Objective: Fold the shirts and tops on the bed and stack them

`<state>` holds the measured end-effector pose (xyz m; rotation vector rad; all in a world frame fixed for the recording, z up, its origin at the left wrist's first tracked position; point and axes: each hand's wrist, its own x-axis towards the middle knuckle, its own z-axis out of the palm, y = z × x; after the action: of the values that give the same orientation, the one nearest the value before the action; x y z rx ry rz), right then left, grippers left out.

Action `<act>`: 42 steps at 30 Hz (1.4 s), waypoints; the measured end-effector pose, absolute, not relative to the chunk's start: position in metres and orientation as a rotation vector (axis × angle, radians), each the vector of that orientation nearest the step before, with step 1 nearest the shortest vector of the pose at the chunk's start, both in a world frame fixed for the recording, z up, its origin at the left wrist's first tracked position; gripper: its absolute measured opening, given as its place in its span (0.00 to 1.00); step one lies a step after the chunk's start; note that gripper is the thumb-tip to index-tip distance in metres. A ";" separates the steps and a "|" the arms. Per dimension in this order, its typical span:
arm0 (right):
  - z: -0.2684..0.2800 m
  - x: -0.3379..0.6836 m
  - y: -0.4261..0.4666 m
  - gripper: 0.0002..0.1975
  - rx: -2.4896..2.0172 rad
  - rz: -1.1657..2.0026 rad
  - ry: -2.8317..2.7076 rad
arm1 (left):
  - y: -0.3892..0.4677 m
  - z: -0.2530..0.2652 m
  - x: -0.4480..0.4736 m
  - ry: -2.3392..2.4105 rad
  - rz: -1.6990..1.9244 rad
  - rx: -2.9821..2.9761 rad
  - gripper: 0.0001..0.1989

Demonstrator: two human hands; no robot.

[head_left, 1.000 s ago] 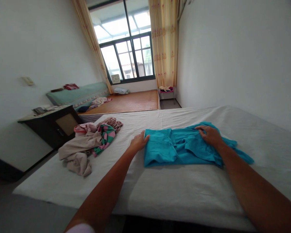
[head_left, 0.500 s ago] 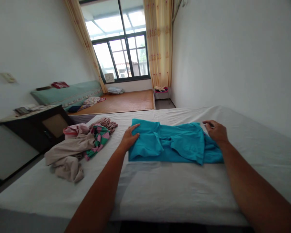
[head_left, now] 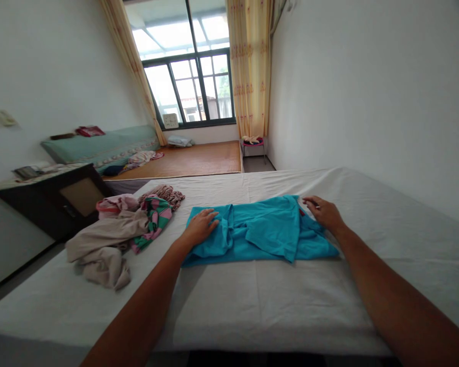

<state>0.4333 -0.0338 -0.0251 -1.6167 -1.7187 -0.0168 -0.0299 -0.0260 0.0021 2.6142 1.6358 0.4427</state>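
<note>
One folded turquoise garment (head_left: 270, 232) lies on the white sheet (head_left: 248, 306), its long axis running left to right, roughly along the sheet's near edge. The left hand (head_left: 202, 227) rests open, palm down, on its left end; the right hand (head_left: 325, 211) bends its fingers by the other end, contact unclear.

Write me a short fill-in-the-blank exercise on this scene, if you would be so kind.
The hand nearer the heap of clothes is the person's ____ one.
Seen from the person, the blue garment lies to the ____ of the heap.
A curtain hangs on each side of the ____.

Missing words: left; right; window.
</note>
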 end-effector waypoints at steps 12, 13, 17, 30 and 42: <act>-0.003 0.420 0.042 0.17 -1.735 -0.124 -2.085 | -0.040 -0.017 -0.021 1.766 0.400 2.663 0.24; -0.002 0.416 0.048 0.16 -1.691 -0.076 -2.158 | -0.041 -0.016 -0.021 1.765 0.405 2.660 0.24; -0.002 0.414 0.064 0.13 -1.520 0.154 -2.393 | -0.041 -0.016 -0.021 1.753 0.419 2.640 0.24; -0.004 0.444 0.054 0.10 -1.884 -0.191 -2.053 | -0.040 -0.016 -0.021 1.771 0.419 2.581 0.23; -0.038 0.329 -0.028 0.24 -1.560 -0.110 -2.392 | -0.053 -0.009 -0.020 1.642 0.329 2.623 0.28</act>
<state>0.3294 -0.0281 -0.0376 -1.5597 -2.3915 -0.1104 -0.0202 -0.0529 -0.0094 2.6231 1.6416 0.3291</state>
